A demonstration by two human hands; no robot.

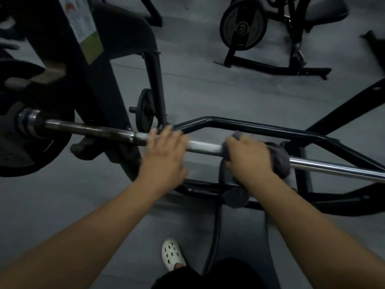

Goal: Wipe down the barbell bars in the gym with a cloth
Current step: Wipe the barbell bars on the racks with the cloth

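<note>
Roughly midway: right grip (pixel 248 155) clamped on grey cloth (pixel 280 162) wrapped round barbell bar (pixel 333 168) mid-length; left grip (pixel 164 152) laid over bar, fingers straight. Shiny rightward, seemingly wiped; duller leftward, probably left to do

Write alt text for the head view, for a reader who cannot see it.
A person's right hand grips a grey cloth wrapped round a steel barbell bar, the left hand lying open on the bar beside it. A dark weight plate sits at the bar's left end, above a grey gym floor.
</note>
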